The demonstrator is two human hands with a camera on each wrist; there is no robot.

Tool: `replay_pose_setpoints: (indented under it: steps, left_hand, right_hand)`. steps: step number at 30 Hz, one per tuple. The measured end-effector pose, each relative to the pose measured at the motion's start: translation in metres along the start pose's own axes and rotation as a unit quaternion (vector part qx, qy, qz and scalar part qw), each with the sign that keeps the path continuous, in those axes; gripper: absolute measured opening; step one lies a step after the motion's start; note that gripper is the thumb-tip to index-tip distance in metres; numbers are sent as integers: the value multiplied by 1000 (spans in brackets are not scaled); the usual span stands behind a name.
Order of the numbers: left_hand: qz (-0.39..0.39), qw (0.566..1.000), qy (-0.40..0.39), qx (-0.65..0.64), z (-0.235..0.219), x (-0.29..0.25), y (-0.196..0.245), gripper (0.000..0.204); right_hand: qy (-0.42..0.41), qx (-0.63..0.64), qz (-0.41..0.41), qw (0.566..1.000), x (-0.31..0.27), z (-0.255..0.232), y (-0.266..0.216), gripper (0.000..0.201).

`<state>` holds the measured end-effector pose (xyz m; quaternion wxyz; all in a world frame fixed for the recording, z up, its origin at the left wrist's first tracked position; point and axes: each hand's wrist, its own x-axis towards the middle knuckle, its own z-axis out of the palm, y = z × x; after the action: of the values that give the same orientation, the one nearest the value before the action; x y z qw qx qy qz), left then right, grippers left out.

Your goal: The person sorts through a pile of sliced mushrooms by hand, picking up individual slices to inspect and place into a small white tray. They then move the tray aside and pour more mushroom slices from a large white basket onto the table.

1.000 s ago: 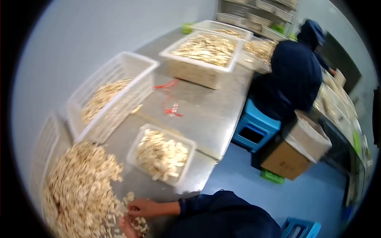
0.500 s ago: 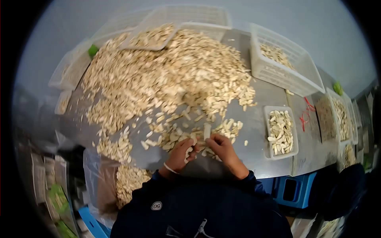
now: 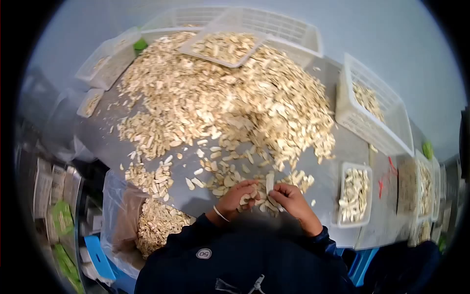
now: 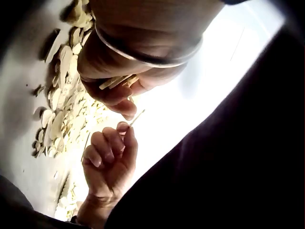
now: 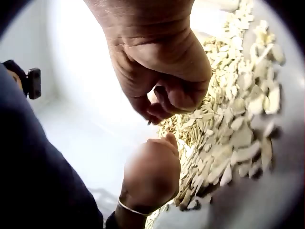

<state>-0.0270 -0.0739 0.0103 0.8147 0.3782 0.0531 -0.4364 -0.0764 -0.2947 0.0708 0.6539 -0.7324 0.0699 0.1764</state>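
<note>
My left hand [image 3: 238,198] curls around several pale dried slices [image 4: 116,82], whose ends poke out between palm and fingers in the left wrist view. A white band circles that wrist. Close beside it, my right hand [image 3: 294,202] pinches one long flat slice [image 3: 270,181] between thumb and forefinger, upright in the head view. Seen from the left wrist, this slice is edge-on and thin. Loose slices [image 3: 225,181] lie scattered on the metal table just beyond both hands. Behind them rises a large heap of the same slices [image 3: 196,98].
A small white tray of slices [image 3: 352,225] stands to the right, with a tall slotted basket [image 3: 372,127] behind it. Another tray [image 3: 230,63] rests on the heap. At lower left, a plastic-lined box of slices [image 3: 164,225] sits by the table edge. Red string [image 3: 381,187] lies at right.
The head view has swung from the table's right end to the heap in front. Over the last half second both hands stay close together, the left holding slices and the right pinching a long slice.
</note>
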Motion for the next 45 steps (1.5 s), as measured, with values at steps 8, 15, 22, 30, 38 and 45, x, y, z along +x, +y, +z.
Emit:
replay_pose_setpoints:
  steps: [8, 15, 22, 30, 38, 45]
  left_hand:
    - [81, 996, 47, -15, 3, -8, 9, 22]
    - [40, 997, 41, -55, -14, -16, 5, 23]
    - [25, 998, -8, -65, -4, -8, 11, 28]
    - [31, 967, -101, -230, -9, 17, -12, 35]
    - [-40, 962, -127, -237, 23, 39, -26, 37]
    - [-101, 944, -145, -279, 3, 45, -38, 30]
  right_hand:
    - [-372, -237, -116, 890, 68, -16, -106, 23]
    - [-516, -274, -137, 799, 94, -17, -142, 28]
    - [-19, 24, -185, 982, 138, -116, -232, 31]
    - [44, 318, -86, 943, 90, -101, -82, 42]
    - [-21, 175, -26, 984, 23, -29, -19, 36]
    - [256, -399, -199, 858, 92, -84, 21, 20]
